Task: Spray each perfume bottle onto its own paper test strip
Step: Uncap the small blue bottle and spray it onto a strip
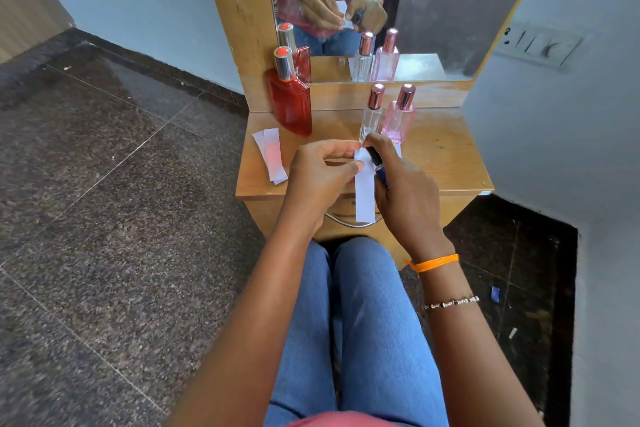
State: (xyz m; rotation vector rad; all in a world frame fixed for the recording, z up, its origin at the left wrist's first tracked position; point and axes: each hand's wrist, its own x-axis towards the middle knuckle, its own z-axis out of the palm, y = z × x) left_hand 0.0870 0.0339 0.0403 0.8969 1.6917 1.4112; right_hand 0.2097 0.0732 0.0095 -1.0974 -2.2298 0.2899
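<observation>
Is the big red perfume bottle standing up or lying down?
Standing up. The red bottle stands on the wooden table with its silver cap on top, beside the mirror.

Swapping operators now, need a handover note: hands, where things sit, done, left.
Left hand pinches the top of a white test strip, held upright over the table's front edge.
Right hand grips a dark blue perfume bottle, nozzle end against the strip, index finger on top.
Red bottle, clear bottle and pink bottle stand capped on the wooden table.
More strips lie left, beside the red bottle.
Done: cannot tell which strips are sprayed.
Left: likely finish this spray, then do the capped bottles.
</observation>
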